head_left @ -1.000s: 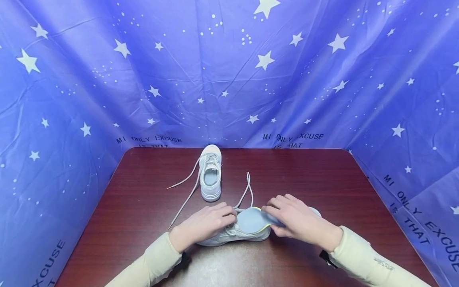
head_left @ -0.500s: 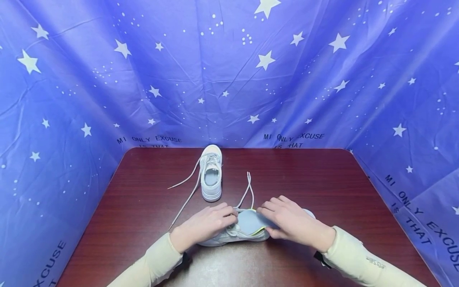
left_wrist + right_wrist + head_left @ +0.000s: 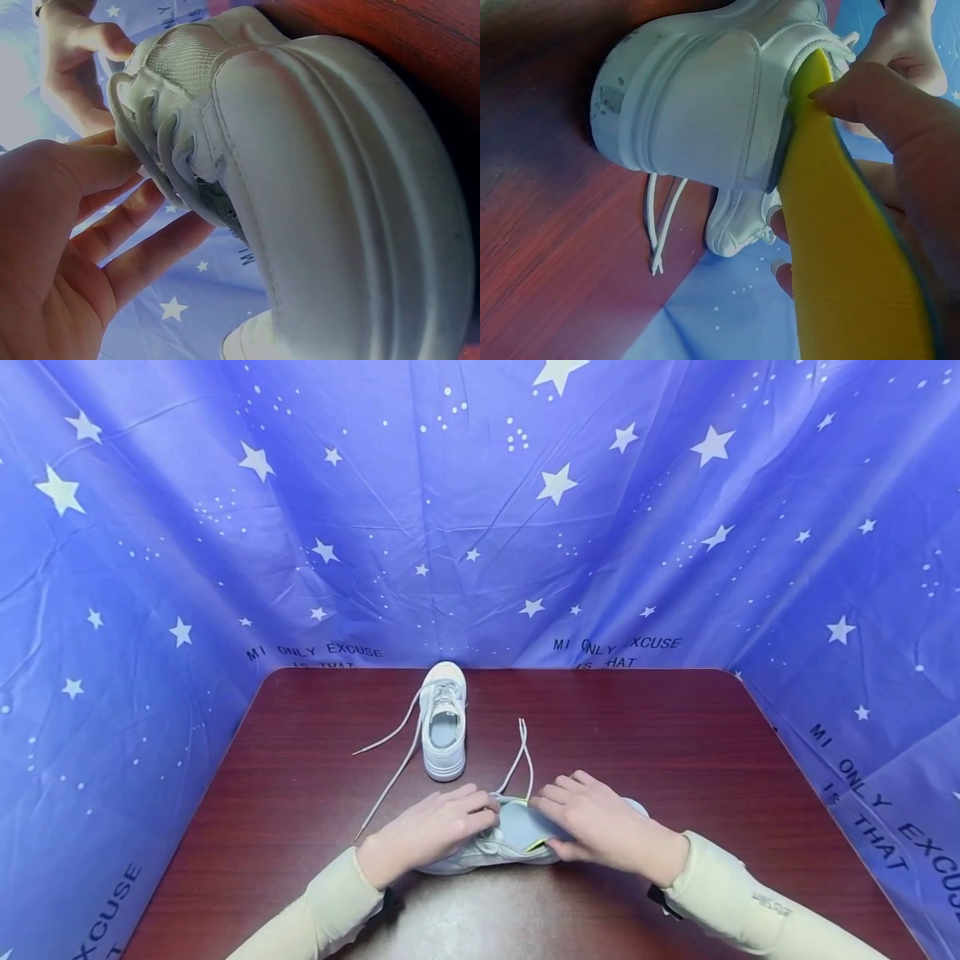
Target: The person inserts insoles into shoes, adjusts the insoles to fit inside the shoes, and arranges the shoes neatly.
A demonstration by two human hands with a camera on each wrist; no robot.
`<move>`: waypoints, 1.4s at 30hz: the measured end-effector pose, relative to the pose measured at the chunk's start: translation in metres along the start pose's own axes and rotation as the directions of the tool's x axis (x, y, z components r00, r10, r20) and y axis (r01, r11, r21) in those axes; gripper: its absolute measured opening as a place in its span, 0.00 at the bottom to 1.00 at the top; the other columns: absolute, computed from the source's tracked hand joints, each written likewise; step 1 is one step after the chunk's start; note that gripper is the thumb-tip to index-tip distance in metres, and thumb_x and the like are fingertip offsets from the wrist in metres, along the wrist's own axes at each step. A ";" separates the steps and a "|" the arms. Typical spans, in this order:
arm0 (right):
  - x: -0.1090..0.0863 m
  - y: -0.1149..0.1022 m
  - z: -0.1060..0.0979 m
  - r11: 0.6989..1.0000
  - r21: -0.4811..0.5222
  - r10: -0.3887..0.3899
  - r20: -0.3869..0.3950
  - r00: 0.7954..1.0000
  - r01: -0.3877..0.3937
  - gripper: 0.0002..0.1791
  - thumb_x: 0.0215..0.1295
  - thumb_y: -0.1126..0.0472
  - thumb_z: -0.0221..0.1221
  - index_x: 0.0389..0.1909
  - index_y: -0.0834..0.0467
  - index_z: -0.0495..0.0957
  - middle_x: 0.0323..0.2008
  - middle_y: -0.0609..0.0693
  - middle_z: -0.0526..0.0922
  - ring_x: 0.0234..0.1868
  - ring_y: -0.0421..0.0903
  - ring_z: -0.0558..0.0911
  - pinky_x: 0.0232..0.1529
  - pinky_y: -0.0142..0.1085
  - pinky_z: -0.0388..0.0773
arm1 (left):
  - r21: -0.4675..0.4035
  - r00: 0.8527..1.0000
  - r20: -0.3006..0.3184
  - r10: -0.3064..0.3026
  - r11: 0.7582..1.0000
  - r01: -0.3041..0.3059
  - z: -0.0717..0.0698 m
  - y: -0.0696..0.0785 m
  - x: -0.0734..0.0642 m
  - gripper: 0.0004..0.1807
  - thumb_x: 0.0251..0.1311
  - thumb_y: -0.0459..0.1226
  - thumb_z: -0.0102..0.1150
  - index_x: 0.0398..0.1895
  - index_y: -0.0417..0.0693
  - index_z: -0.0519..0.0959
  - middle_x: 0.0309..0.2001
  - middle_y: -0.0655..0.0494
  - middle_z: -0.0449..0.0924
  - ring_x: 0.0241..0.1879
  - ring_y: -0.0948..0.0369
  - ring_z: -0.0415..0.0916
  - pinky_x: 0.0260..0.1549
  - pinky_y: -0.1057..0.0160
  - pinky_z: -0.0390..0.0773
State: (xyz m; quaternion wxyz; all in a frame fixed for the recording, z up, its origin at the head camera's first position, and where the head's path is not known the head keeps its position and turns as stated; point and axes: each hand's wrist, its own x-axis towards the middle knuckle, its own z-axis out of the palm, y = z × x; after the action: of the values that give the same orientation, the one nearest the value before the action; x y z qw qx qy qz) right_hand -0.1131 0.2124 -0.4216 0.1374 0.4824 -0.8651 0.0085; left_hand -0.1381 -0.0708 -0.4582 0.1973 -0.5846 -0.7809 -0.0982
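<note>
A white sneaker (image 3: 498, 853) lies along the table with its toe to the left. My left hand (image 3: 431, 828) grips it at the tongue, thumb and forefinger at the top of the laces (image 3: 169, 150) in the left wrist view. My right hand (image 3: 607, 827) holds an insole (image 3: 521, 822), grey on top and yellow underneath (image 3: 847, 240), with thumb on one side and fingers on the other. The insole's front part is inside the shoe opening; its heel end sticks out past the shoe's heel, under my right palm.
A second white sneaker (image 3: 444, 764) stands farther back, toe toward the curtain, its loose laces (image 3: 390, 793) trailing left. The near shoe's lace ends (image 3: 527, 760) stretch away from me over the dark red table (image 3: 660, 727). A blue starry curtain (image 3: 480, 527) surrounds the table's far sides.
My right hand has moved left, sliding the insole farther into the near sneaker, so less of its yellow edge shows. My left hand stays at the tongue.
</note>
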 end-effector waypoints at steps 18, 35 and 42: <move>-0.008 0.004 -0.006 0.997 0.014 0.074 0.074 0.994 -0.075 0.33 0.52 0.42 0.74 0.55 0.57 0.82 0.43 0.44 0.83 0.43 0.43 0.80 0.43 0.39 0.75 | -0.019 1.000 -0.016 0.002 1.000 -0.002 -0.001 0.000 0.002 0.12 0.57 0.30 0.68 0.43 0.51 0.83 0.46 0.62 0.80 0.44 0.61 0.77 0.41 0.67 0.81; -0.028 0.014 -0.019 0.993 0.044 0.108 0.067 0.992 -0.111 0.29 0.53 0.43 0.73 0.49 0.59 0.82 0.36 0.44 0.84 0.35 0.39 0.80 0.36 0.36 0.74 | -0.031 1.000 -0.020 0.001 1.000 -0.002 0.001 -0.003 0.001 0.12 0.58 0.29 0.65 0.43 0.51 0.82 0.46 0.62 0.80 0.44 0.62 0.76 0.41 0.67 0.80; -0.027 0.014 -0.015 0.997 0.051 0.065 -0.015 0.998 -0.065 0.26 0.52 0.46 0.74 0.46 0.57 0.82 0.34 0.41 0.85 0.32 0.36 0.79 0.36 0.35 0.72 | -0.014 1.000 -0.017 0.003 1.000 -0.003 -0.001 -0.002 0.001 0.10 0.61 0.32 0.63 0.45 0.50 0.82 0.47 0.61 0.80 0.45 0.62 0.76 0.43 0.67 0.79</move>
State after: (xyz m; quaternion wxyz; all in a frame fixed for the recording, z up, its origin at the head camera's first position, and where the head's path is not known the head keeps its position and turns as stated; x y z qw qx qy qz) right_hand -0.1077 0.2448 -0.4118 0.1320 0.4573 -0.8786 0.0390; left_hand -0.1400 -0.0711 -0.4568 0.1996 -0.5864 -0.7775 -0.1083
